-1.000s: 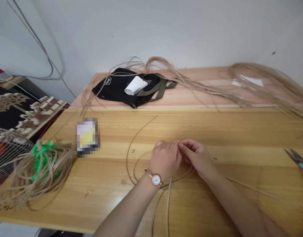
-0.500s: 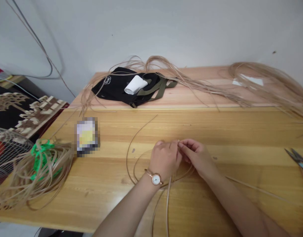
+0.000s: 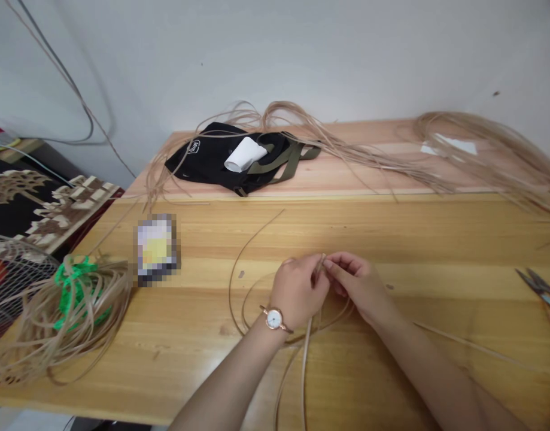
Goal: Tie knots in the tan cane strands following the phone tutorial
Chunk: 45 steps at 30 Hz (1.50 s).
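Thin tan rattan-like strands (image 3: 304, 365) run from under my hands toward the table's near edge. One long strand (image 3: 232, 281) curves in loops on the wood to the left of my wrist. My left hand (image 3: 299, 287), with a watch (image 3: 273, 319) on its wrist, is closed on the strands near their bend. Thumb and fingers of my right hand (image 3: 353, 275) pinch the strands at the same spot, touching the left fingertips. The exact crossing of the strands is hidden by the fingers.
A bundle of strands (image 3: 90, 317) with a green tie lies left. Scissors (image 3: 541, 287) lie at the right edge. At the back are a black bag (image 3: 212, 161), a white roll (image 3: 244, 154) and more strands (image 3: 476, 129). A blurred-out item (image 3: 157, 250) sits left of centre.
My left hand has turned slightly, so its watch has shifted left and up and a bit of strand shows between thumb and fingers. My right hand stays almost still.
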Each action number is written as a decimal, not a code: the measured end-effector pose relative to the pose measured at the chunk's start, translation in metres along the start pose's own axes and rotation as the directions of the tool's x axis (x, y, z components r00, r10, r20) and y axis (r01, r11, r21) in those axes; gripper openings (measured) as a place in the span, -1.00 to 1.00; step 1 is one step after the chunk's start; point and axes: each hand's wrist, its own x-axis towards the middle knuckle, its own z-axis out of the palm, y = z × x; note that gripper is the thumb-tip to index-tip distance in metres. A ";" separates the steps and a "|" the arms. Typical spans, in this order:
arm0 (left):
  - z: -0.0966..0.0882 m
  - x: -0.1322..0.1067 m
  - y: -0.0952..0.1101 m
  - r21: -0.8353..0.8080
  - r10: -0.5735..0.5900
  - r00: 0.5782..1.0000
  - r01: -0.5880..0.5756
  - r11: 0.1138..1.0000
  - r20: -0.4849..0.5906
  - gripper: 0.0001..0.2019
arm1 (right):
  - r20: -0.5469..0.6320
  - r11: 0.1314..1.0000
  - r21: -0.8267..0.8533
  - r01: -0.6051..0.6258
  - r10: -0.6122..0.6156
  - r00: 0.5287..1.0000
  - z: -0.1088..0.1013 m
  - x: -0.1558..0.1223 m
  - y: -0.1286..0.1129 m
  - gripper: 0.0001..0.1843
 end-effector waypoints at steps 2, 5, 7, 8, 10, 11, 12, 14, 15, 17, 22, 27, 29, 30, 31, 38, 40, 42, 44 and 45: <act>0.000 0.001 -0.002 -0.284 -0.116 0.993 0.117 0.952 0.021 -0.79 | 0.006 1.000 0.026 0.008 -0.008 1.000 -0.001 -0.001 -0.001 -0.77; 0.000 0.005 -0.003 -0.683 -0.230 0.966 0.249 0.686 0.121 -0.81 | 0.016 0.998 0.057 0.029 -0.030 0.999 -0.001 -0.003 -0.004 -0.78; -0.001 0.007 -0.002 -0.828 -0.249 0.950 0.291 0.480 0.190 -0.82 | 0.031 0.997 0.056 0.054 -0.056 0.998 -0.002 -0.004 -0.006 -0.79; -0.002 0.008 -0.001 -0.862 -0.252 0.943 0.305 0.405 0.215 -0.83 | 0.038 0.996 0.050 0.071 -0.073 0.997 -0.002 -0.004 -0.007 -0.80; -0.005 0.009 0.001 -0.891 -0.258 0.934 0.324 0.317 0.248 -0.82 | 0.051 0.994 0.040 0.106 -0.108 0.993 -0.003 -0.005 -0.009 -0.81; -0.006 0.009 0.001 -0.897 -0.258 0.931 0.331 0.291 0.260 -0.81 | 0.056 0.992 0.035 0.120 -0.121 0.991 -0.003 -0.006 -0.010 -0.82; -0.007 0.009 0.002 -0.902 -0.257 0.928 0.337 0.270 0.269 -0.81 | 0.059 0.991 0.031 0.129 -0.130 0.990 -0.004 -0.006 -0.010 -0.83; -0.007 0.008 0.002 -0.911 -0.251 0.927 0.338 0.237 0.279 -0.80 | 0.067 0.990 0.026 0.136 -0.137 0.988 -0.005 -0.007 -0.011 -0.83; -0.007 0.008 0.002 -0.914 -0.247 0.928 0.335 0.230 0.278 -0.79 | 0.071 0.990 0.023 0.136 -0.138 0.988 -0.005 -0.008 -0.012 -0.84; -0.006 0.007 0.001 -0.915 -0.236 0.936 0.318 0.247 0.261 -0.78 | 0.080 0.990 0.016 0.141 -0.142 0.987 -0.005 -0.009 -0.013 -0.84; -0.002 0.004 -0.001 -0.780 -0.190 0.976 0.203 0.591 0.110 -0.81 | 0.073 0.988 -0.051 0.149 -0.145 0.987 -0.008 -0.007 -0.011 -0.83; -0.004 0.001 0.001 -0.165 0.080 0.993 -0.093 0.982 -0.084 -0.79 | 0.011 0.961 -0.227 0.156 -0.158 0.987 -0.010 -0.005 -0.007 -0.80; -0.006 0.000 0.002 -0.009 0.132 0.990 -0.132 0.991 -0.049 -0.77 | -0.002 0.954 -0.259 0.152 -0.158 0.987 -0.009 -0.005 -0.006 -0.78; -0.006 0.000 0.003 0.031 0.136 0.990 -0.135 0.990 -0.032 -0.76 | -0.004 0.953 -0.265 0.149 -0.156 0.988 -0.009 -0.005 -0.006 -0.78; -0.006 0.000 0.003 0.055 0.135 0.991 -0.134 0.990 -0.021 -0.76 | -0.002 0.952 -0.269 0.148 -0.154 0.988 -0.009 -0.005 -0.006 -0.77; -0.006 0.000 0.003 0.111 0.131 0.991 -0.129 0.985 -0.010 -0.77 | 0.011 0.948 -0.281 0.149 -0.152 0.988 -0.009 -0.004 -0.005 -0.78; -0.006 0.000 0.003 0.127 0.136 0.991 -0.134 0.983 -0.007 -0.77 | 0.011 0.949 -0.278 0.147 -0.150 0.989 -0.009 -0.004 -0.005 -0.78; -0.006 0.000 0.003 0.135 0.141 0.990 -0.140 0.981 -0.003 -0.77 | 0.010 0.950 -0.275 0.145 -0.148 0.989 -0.009 -0.004 -0.004 -0.79; -0.006 0.000 0.003 0.139 0.146 0.989 -0.145 0.980 0.000 -0.77 | 0.007 0.951 -0.274 0.142 -0.146 0.989 -0.010 -0.004 -0.004 -0.79; -0.006 0.000 0.003 0.141 0.150 0.989 -0.149 0.979 0.002 -0.77 | 0.007 0.951 -0.275 0.143 -0.147 0.989 -0.010 -0.004 -0.004 -0.79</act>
